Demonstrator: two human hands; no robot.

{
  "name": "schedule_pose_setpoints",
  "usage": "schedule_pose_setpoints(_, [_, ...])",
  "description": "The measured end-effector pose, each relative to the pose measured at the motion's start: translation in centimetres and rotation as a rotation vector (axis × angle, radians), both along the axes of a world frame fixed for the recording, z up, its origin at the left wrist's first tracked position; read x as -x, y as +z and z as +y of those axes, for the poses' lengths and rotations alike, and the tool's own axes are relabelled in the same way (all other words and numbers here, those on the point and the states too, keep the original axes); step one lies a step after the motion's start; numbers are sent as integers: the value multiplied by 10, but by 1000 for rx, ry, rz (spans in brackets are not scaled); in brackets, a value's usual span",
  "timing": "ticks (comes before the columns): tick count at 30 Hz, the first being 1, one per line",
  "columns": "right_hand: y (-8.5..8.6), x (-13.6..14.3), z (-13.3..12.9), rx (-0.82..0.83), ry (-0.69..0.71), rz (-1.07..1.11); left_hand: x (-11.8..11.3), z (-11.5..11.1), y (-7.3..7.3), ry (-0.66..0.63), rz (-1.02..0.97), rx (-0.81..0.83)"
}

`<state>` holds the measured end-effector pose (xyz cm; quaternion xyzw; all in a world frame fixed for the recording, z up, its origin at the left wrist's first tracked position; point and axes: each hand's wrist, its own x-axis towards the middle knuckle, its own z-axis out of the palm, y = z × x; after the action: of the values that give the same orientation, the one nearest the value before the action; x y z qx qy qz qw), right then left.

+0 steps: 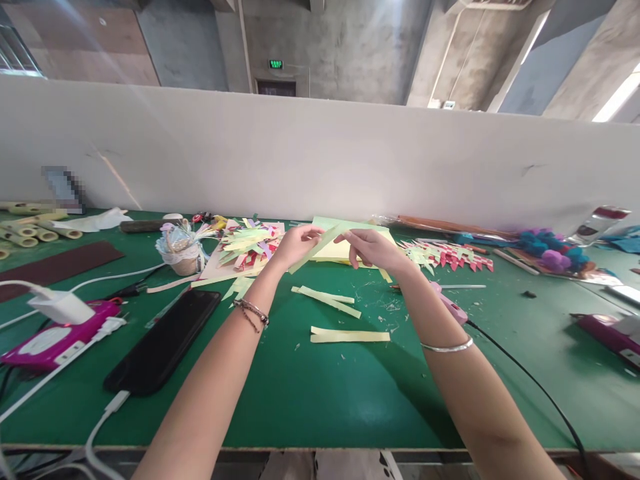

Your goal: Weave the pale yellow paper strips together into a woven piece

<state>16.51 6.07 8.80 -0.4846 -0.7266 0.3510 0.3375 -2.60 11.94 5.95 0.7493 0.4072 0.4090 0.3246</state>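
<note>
Here — paper strip [315, 248]: light, limp, tears easily | both hands pinch it — left hand [295, 245], right hand [373, 248] | hold near ends, above table [300, 387].

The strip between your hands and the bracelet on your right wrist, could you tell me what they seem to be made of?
The strip, pinched by both hands, looks like thin matte paper, pale green: flat, cleanly cut edges. The bracelet seems polished metal, silvery with bright glints.

Both arms stretched far out, left hand [296, 244] and right hand [373, 248] close together, fingers pinched, held up off the table.
</note>
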Motion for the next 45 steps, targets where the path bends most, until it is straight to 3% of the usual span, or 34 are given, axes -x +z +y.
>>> schedule_pose_setpoints(7, [0, -7, 3, 0, 67, -46, 3, -2, 1, -83, 95, 69])
schedule_pose_setpoints(11, [3, -7, 0, -10, 94, -110, 4, -13, 14, -98, 61, 52])
schedule_pose_setpoints(13, [6, -5, -3, -16, 115, -139, 2, -22, 23, -183, 22, 22])
schedule_pose_setpoints(17, [12, -3, -11, -65, 138, -196, -4, -34, 31, -221, 99, -61])
schedule_pose_setpoints(24, [16, -7, -12, -95, 120, -258, -2, -27, 26, -162, 28, -41])
schedule_pose_setpoints(29, [17, -4, -15, -195, 101, -338, -7, -29, 25, -206, 13, -22])
schedule_pose_setpoints(36, [18, -5, -15, -198, 101, -330, -4, -27, 25, -292, -54, 54])
schedule_pose_setpoints(45, [17, -6, -14, -180, 91, -312, -11, -28, 22, -131, -19, -68])
